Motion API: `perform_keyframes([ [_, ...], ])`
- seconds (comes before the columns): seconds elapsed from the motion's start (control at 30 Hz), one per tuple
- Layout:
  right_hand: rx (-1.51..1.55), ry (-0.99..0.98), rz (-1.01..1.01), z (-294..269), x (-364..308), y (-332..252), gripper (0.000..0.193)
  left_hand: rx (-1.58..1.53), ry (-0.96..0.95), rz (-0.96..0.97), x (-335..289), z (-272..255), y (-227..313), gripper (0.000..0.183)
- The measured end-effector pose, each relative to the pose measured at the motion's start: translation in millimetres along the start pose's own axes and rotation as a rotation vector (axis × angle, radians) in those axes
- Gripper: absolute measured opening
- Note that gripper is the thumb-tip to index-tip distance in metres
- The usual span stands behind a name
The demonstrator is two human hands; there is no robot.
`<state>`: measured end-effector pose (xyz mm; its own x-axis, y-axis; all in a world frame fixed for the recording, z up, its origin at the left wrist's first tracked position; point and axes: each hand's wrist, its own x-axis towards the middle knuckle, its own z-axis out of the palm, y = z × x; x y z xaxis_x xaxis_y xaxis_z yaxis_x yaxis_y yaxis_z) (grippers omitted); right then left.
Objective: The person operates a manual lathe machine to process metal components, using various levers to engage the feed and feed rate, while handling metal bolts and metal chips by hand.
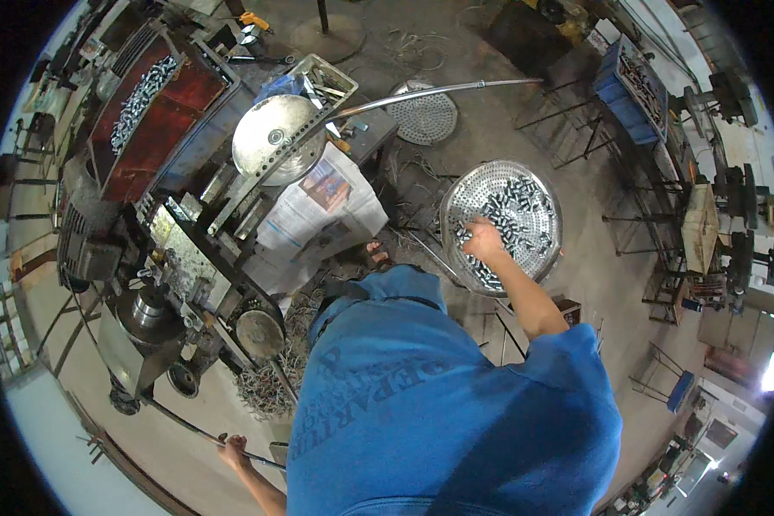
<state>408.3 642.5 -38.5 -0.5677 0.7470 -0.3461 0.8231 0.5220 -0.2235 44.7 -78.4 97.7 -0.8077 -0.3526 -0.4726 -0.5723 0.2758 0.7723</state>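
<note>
My left hand (232, 451) is closed around a long dark metal lever (185, 429) that slopes down from the machine (193, 267) on my left. Out to the right, my right hand (483, 240) reaches into a round perforated metal tray (466, 193). Its fingers are curled at the left side of a heap of short shiny metal cylinders (533, 225). Whatever they pinch is too small to make out. A round steel chuck-like part (150, 311) sits on the machine near the lever.
Metal shavings (271, 378) pile up beside the machine. A newspaper (322, 206) drapes over its front, below a large metal disc (277, 138). A red bin (159, 120) of metal pieces stands far left. Another perforated tray (426, 116) and a blue crate (632, 90) stand farther off.
</note>
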Motion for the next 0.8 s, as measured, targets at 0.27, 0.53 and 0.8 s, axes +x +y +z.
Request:
perform_keyframes([
  [0.27,-0.259,-0.243,0.006,3,41,-26,0.031,0.119,0.065,0.127,-5,-8,-21,0.022],
  [0.53,0.741,0.108,-0.468,-54,39,-84,0.029,1.213,0.075,0.537,-100,36,93,0.036],
  [0.8,0.848,-0.284,-1.376,-194,-24,-377,0.052,-0.238,-0.97,0.375,-195,247,213,0.041],
])
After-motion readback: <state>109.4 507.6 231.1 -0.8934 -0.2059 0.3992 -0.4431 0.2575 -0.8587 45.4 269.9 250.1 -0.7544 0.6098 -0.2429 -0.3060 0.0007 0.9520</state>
